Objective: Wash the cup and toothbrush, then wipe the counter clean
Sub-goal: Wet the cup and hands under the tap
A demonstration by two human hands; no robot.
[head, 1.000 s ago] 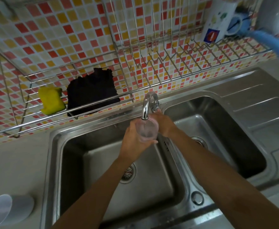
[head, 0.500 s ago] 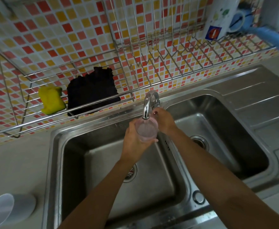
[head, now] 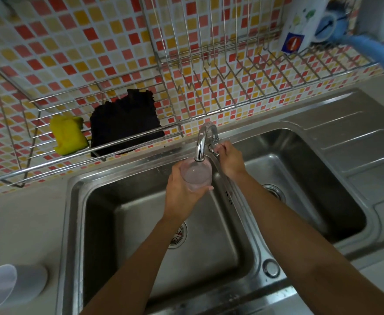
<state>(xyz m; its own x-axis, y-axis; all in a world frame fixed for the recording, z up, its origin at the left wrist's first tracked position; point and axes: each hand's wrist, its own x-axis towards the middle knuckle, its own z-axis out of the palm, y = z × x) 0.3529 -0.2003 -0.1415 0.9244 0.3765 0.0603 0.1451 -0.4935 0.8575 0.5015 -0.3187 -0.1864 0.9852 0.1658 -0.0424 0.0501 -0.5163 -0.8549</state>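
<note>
**Cup under the spout**

Your left hand (head: 182,192) is wrapped around a clear plastic cup (head: 196,174), fingers curled about its wall, held over the left sink basin (head: 141,223). The cup stands roughly upright, its mouth up and directly beneath the faucet spout (head: 201,142). Your right hand (head: 229,160) has its fingers closed on the faucet handle (head: 215,142). A second cup (head: 9,285) lies on its side on the counter (head: 16,223), mouth toward the lower left.

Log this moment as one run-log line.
stage: rinse cup | left hand: holds clear cup under faucet spout | right hand: on tap handle | toothbrush: not visible
</note>
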